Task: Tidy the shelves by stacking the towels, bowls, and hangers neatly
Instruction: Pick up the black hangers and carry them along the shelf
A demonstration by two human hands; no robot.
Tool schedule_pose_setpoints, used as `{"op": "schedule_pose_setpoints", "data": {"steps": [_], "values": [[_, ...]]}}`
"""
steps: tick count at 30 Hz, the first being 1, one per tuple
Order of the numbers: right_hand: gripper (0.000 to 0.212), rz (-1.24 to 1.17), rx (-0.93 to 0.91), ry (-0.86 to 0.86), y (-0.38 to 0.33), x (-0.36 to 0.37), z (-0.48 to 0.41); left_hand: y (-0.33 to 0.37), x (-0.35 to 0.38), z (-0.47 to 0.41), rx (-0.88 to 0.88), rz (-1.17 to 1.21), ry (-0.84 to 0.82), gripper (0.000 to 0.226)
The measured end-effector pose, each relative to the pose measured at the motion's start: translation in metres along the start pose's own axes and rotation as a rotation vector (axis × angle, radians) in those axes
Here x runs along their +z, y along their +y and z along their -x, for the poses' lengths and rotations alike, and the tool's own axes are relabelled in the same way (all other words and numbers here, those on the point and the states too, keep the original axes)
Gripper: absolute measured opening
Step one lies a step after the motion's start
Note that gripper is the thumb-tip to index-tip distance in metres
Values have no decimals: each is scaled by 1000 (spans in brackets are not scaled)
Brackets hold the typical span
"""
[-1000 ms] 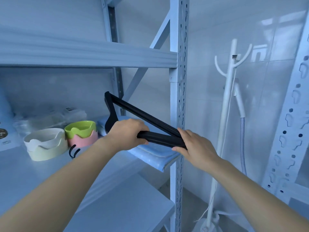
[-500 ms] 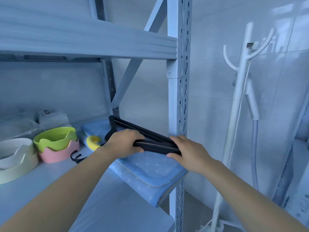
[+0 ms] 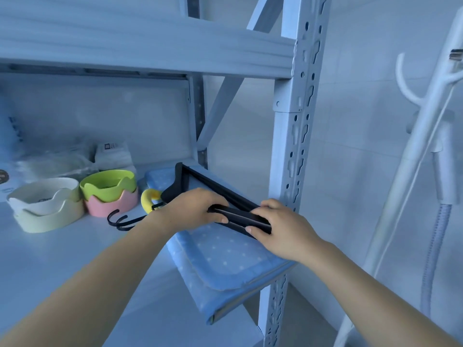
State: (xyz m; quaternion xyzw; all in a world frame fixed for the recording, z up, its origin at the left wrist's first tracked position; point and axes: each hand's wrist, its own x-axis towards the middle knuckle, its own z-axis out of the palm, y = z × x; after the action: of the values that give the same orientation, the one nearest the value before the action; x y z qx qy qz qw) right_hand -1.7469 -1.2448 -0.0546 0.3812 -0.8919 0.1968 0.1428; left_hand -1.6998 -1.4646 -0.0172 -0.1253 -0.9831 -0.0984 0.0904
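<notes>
A bunch of black hangers lies low over the folded blue dotted towels at the shelf's right end. My left hand grips the hangers near their middle from above. My right hand holds their right end, fingers wrapped over the bars. The black hooks stick out to the left on the shelf, next to a yellow curved piece. A green bowl sits in a pink bowl; a white bowl sits in a cream one.
The shelf's right front post stands just beyond my right hand. Plastic-wrapped packages lie at the back of the shelf. An upper shelf hangs overhead. A white coat stand with a hose stands to the right.
Both hands have lowered the hangers from a raised tilt down onto the towels. The view has moved closer and leftward.
</notes>
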Motion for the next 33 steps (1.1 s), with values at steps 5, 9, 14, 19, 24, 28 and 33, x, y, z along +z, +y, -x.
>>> {"op": "schedule_pose_setpoints", "data": {"steps": [5, 9, 14, 19, 24, 28, 33], "values": [[41, 38, -34, 5, 3, 3, -1, -1, 2, 0, -11, 21, -9, 13], [43, 84, -51, -20, 5, 5, 5, -3, 6, 2, 8, 39, 1, 16], [44, 89, -44, -26, 7, 5, 3, -1, 10, -3, -4, 54, -23, 18], [44, 121, -44, -26, 4, 6, 1, 0, 20, -1, 8, -64, 79, 23], [39, 71, -39, -17, 4, 4, 6, 9, 30, 5, 37, -48, 169, 29], [35, 26, -17, 4, 2, 3, 10, 21, 31, 5, 35, 44, 155, 22], [34, 17, 5, 17, 0, 2, 11, 30, 31, 5, -46, -69, 135, 26]]}}
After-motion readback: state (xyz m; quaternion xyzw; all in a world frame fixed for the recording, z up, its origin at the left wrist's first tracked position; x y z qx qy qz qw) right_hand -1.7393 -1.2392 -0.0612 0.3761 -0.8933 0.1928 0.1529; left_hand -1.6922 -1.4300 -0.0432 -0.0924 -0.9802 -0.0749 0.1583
